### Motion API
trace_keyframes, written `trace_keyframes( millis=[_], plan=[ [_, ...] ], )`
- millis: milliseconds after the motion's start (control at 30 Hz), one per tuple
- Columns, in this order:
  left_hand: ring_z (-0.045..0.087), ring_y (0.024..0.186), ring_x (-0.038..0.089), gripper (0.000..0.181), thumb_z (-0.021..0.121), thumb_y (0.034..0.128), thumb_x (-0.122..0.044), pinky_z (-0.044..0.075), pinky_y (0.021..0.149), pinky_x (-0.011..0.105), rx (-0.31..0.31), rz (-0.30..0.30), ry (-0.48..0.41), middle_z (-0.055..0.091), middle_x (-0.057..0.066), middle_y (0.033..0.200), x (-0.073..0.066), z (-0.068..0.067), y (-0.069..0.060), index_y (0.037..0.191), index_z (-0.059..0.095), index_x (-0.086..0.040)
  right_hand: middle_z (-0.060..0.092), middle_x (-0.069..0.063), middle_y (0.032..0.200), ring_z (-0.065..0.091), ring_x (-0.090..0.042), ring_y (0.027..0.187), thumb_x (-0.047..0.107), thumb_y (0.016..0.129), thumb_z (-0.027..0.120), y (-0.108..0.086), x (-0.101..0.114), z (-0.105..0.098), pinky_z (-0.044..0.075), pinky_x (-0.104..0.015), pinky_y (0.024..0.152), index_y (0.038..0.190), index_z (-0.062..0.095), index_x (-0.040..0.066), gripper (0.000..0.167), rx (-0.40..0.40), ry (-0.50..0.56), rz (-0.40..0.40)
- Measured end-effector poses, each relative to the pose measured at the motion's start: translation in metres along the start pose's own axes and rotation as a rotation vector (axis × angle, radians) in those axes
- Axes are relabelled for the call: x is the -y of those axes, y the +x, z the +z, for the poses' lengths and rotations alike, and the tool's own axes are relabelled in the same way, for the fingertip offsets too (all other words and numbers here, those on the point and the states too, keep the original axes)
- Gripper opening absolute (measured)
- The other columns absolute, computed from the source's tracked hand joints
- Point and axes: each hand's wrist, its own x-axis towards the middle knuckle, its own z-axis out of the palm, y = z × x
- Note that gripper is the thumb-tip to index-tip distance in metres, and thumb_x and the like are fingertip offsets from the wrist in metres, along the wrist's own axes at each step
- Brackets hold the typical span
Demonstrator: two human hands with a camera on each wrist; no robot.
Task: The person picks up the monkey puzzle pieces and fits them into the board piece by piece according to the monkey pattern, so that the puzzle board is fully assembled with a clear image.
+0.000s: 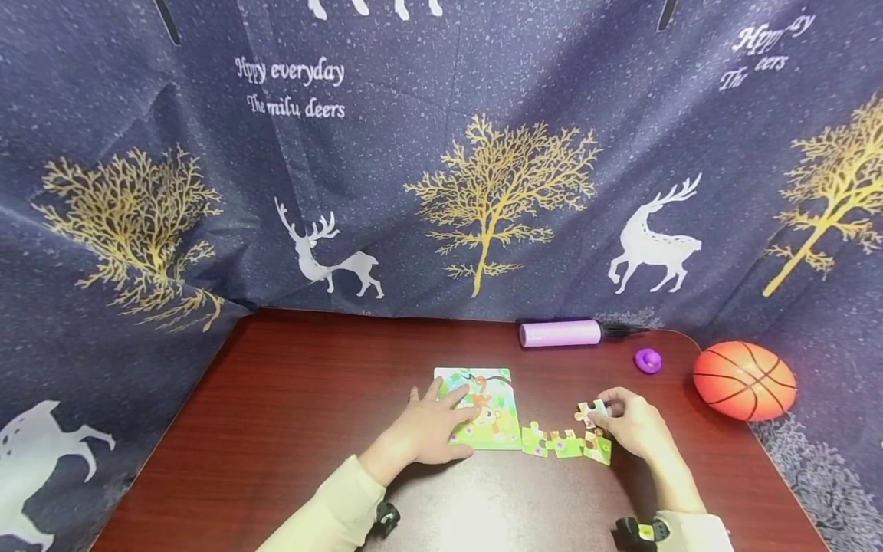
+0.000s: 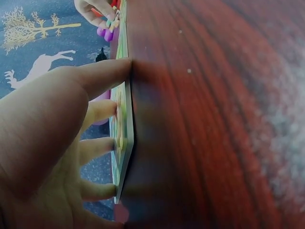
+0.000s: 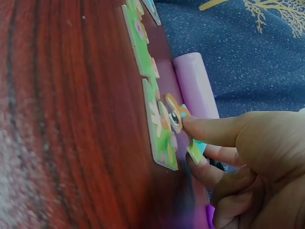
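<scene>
My left hand [image 1: 436,426] lies with spread fingers on a square picture puzzle board [image 1: 507,414]. In the left wrist view its fingertips touch the board's face and edge [image 2: 127,129]. To the right of the board, a row of joined green jigsaw pieces [image 1: 567,445] lies on the table. Above that row's right end, my right hand [image 1: 636,423] pinches a jigsaw piece [image 1: 586,415] between thumb and fingers. The right wrist view shows this piece [image 3: 175,117], orange with an eye printed on it, tilted just over the end piece [image 3: 162,143] of the row.
A lilac hand pump [image 1: 560,333] lies at the table's back edge. Near it sits a small purple round object [image 1: 648,360]. An orange basketball-patterned ball [image 1: 745,381] rests at the right edge. A dark printed cloth [image 1: 414,153] hangs behind the brown table [image 1: 303,383].
</scene>
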Motion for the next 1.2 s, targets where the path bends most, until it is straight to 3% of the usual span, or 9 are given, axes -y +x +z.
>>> trace_keyframes(
  millis=[300, 567, 967, 1200],
  plan=[
    [0.028, 0.149, 0.05, 0.07, 0.063, 0.0925, -0.065, 0.033, 0.105, 0.077, 0.015, -0.009, -0.019, 0.032, -0.001, 0.168, 0.001, -0.001, 0.0, 0.156, 0.049, -0.039, 0.075, -0.004, 0.088, 0.065, -0.015, 0.075, 0.022, 0.098, 0.073, 0.001, 0.01, 0.001, 0.048, -0.037, 0.069, 0.107, 0.072, 0.005, 0.02, -0.023, 0.066, -0.051],
    [0.028, 0.149, 0.049, 0.074, 0.064, 0.0918, -0.065, 0.034, 0.105, 0.077, 0.002, -0.008, -0.018, 0.033, -0.002, 0.168, 0.002, 0.0, 0.001, 0.157, 0.047, -0.036, 0.069, -0.005, 0.071, 0.061, -0.018, 0.059, 0.017, 0.099, 0.07, 0.006, 0.037, 0.02, 0.045, -0.03, 0.052, 0.11, 0.07, 0.003, 0.018, 0.04, 0.239, -0.046],
    [0.029, 0.149, 0.05, 0.074, 0.063, 0.0919, -0.065, 0.036, 0.104, 0.076, 0.007, -0.007, 0.003, 0.034, -0.002, 0.167, 0.001, -0.001, 0.002, 0.158, 0.045, -0.038, 0.067, -0.003, 0.072, 0.059, -0.018, 0.053, 0.015, 0.097, 0.071, 0.015, 0.082, 0.059, 0.045, -0.031, 0.047, 0.106, 0.072, 0.007, 0.011, 0.111, 0.296, -0.067],
    [0.03, 0.149, 0.05, 0.076, 0.062, 0.0919, -0.067, 0.036, 0.105, 0.075, 0.015, -0.006, 0.023, 0.032, -0.002, 0.168, 0.002, 0.0, 0.003, 0.16, 0.041, -0.039, 0.067, -0.002, 0.069, 0.056, -0.014, 0.054, 0.014, 0.096, 0.071, 0.019, 0.1, 0.071, 0.044, -0.029, 0.049, 0.106, 0.074, 0.008, 0.012, 0.131, 0.286, -0.072]
  ],
)
